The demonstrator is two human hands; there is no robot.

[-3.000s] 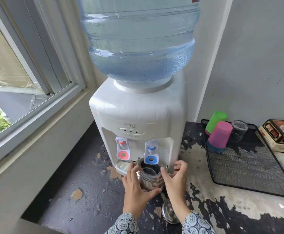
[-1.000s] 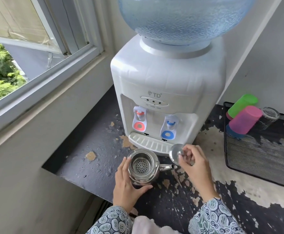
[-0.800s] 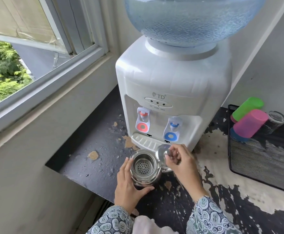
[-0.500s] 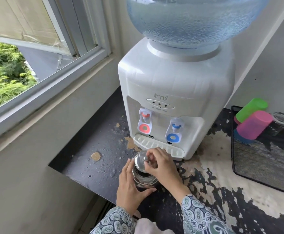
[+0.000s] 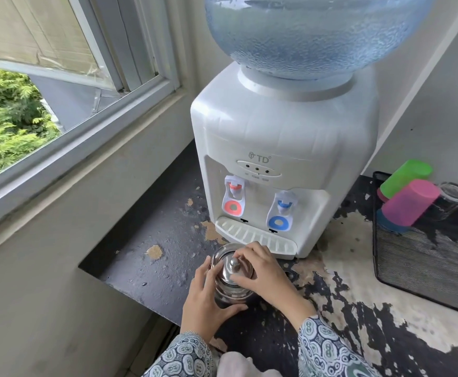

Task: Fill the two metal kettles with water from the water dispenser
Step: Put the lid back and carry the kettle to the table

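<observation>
A small metal kettle (image 5: 229,291) stands on the dark counter just in front of the white water dispenser (image 5: 282,159). Its domed lid (image 5: 233,268) with a round knob sits on top. My left hand (image 5: 206,303) wraps the kettle's left side and front. My right hand (image 5: 263,270) rests over the lid, fingers around its rim; it hides the spout side. The dispenser has a red tap (image 5: 233,198) on the left, a blue tap (image 5: 280,213) on the right and a drip tray (image 5: 255,236) below. Only one kettle is in view.
A blue water bottle (image 5: 317,34) sits on the dispenser. A black mesh tray (image 5: 423,268) at the right holds green (image 5: 404,176) and pink (image 5: 410,201) cups and a glass (image 5: 453,194). A window and ledge run along the left. The counter's front edge drops off below left.
The kettle came out from under the blue tap onto the counter. My right hand brought the lid from the right and set it on the kettle; my left hand kept hold of the body.
</observation>
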